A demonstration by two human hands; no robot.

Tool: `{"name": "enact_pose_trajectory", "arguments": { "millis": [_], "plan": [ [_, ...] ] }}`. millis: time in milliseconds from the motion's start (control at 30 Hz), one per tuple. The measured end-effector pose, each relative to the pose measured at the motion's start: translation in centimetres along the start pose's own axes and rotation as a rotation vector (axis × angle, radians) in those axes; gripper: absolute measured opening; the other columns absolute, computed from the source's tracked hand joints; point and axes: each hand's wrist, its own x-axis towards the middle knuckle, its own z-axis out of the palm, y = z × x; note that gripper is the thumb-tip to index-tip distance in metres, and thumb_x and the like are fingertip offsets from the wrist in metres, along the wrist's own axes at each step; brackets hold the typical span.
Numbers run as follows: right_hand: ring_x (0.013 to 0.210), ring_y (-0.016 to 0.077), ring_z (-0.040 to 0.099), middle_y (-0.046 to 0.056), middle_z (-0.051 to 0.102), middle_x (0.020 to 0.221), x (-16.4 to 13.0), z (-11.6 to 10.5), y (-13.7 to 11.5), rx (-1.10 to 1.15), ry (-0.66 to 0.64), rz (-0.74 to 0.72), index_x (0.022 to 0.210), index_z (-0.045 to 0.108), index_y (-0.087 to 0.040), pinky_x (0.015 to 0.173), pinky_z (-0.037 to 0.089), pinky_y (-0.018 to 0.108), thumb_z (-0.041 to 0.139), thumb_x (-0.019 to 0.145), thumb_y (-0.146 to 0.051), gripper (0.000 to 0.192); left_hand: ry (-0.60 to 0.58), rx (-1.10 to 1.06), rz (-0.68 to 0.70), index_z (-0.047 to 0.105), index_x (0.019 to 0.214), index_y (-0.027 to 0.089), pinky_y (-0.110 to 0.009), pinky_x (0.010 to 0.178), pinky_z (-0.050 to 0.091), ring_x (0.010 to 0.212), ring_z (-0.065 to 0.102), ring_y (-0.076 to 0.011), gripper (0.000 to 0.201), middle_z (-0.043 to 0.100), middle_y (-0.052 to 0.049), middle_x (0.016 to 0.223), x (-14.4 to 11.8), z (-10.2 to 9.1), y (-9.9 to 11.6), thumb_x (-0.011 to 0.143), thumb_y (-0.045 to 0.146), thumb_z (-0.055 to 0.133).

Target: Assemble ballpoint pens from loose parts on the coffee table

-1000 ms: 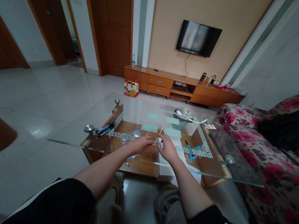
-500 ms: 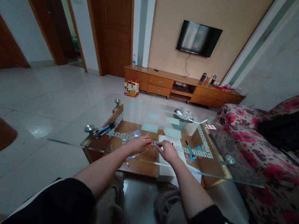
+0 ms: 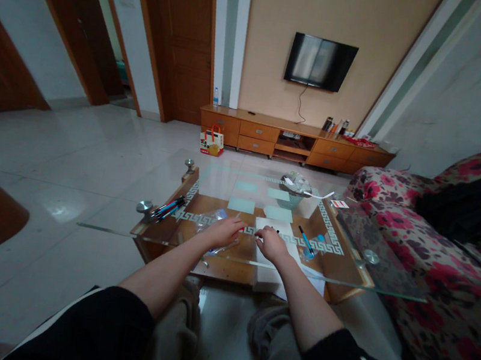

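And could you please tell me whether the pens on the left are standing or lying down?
Lying down: the pens stretch in a loose bundle along the glass table, left of the left hand.

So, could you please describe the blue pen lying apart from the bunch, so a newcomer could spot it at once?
Find the glass coffee table in front of the wall-mounted television, then look right of the person's right hand. There a slim blue-and-black pen lies at a slant. Unlike the pens bunched together at the table's left end, it lies singly.
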Motion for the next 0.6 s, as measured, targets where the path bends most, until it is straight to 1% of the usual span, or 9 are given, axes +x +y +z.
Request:
{"name": "enact_pose_trajectory", "arguments": {
  "millis": [67,133,267,333,400,467,500,600],
  "plan": [
    [0.105,0.0227,0.059,0.01,0.063,0.109,0.0,0.2,0.2,0.023,0.018,-0.008,0.111,0.072,-0.022,0.086,0.043,0.029,0.057,0.092,-0.025,0.024,0.008,-0.027,-0.007,0.055,0.131,0.023,-0.031,0.092,0.049,0.106,0.061,-0.0194,0.043,0.064,-0.008,0.118,0.0,0.1,-0.1,0.09,0.013,0.049],
    [0.103,0.0234,0.06,0.011,0.063,0.108,0.1,0.5,0.4,0.045,0.034,-0.014,0.109,0.073,-0.022,0.085,0.043,0.03,0.059,0.091,-0.024,0.023,0.018,-0.051,-0.016,0.055,0.129,0.022,-0.031,0.091,0.049,0.105,0.061,-0.0197,0.042,0.064,-0.008,0.116,0.0,0.3,-0.3,0.089,0.013,0.051],
    [0.099,0.0224,0.061,0.011,0.064,0.106,0.2,0.7,0.7,0.096,0.06,-0.016,0.105,0.074,-0.02,0.085,0.044,0.03,0.061,0.089,-0.023,0.021,0.007,-0.074,-0.008,0.058,0.113,0.019,-0.031,0.087,0.049,0.1,0.061,-0.0198,0.026,0.065,-0.007,0.106,0.3,0.9,-0.7,0.088,0.014,0.052],
    [0.097,0.0208,0.061,0.011,0.065,0.104,0.4,0.7,0.5,0.158,0.11,-0.019,0.102,0.074,-0.018,0.087,0.044,0.029,0.059,0.09,-0.022,0.02,0.001,-0.067,-0.007,0.059,0.106,0.019,-0.03,0.085,0.049,0.096,0.061,-0.0195,0.019,0.065,-0.007,0.1,0.4,0.9,-0.7,0.089,0.015,0.051],
    [0.095,0.0196,0.061,0.01,0.067,0.099,0.7,0.7,0.1,0.275,0.192,0.001,0.097,0.073,-0.016,0.089,0.044,0.029,0.056,0.092,-0.023,0.019,0.013,-0.039,-0.006,0.06,0.103,0.019,-0.03,0.084,0.048,0.094,0.061,-0.0195,0.018,0.064,-0.006,0.098,0.4,0.7,-0.6,0.09,0.014,0.049],
    [0.09,0.0188,0.063,0.009,0.068,0.092,1.1,0.9,-0.5,0.486,0.242,0.079,0.091,0.072,-0.015,0.086,0.046,0.029,0.056,0.093,-0.026,0.02,0.046,0.016,0.0,0.061,0.104,0.019,-0.032,0.085,0.046,0.095,0.06,-0.02,0.019,0.064,-0.007,0.098,0.5,0.2,-0.2,0.091,0.013,0.049],
    [0.085,0.0181,0.063,0.008,0.069,0.089,1.3,1.0,-0.9,0.64,0.24,0.145,0.089,0.07,-0.015,0.082,0.048,0.028,0.055,0.093,-0.029,0.021,0.068,0.051,0.005,0.062,0.104,0.02,-0.033,0.087,0.045,0.095,0.059,-0.0204,0.019,0.064,-0.007,0.099,0.5,-0.2,0.0,0.091,0.013,0.049],
    [0.069,0.015,0.065,0.007,0.069,0.082,1.6,1.4,-2.1,1.24,0.137,0.411,0.089,0.065,-0.014,0.067,0.052,0.025,0.048,0.097,-0.032,0.026,0.12,0.133,0.036,0.063,0.104,0.021,-0.038,0.093,0.04,0.1,0.057,-0.0221,0.02,0.064,-0.008,0.102,0.6,-1.2,0.8,0.09,0.013,0.051]
  ]
}}
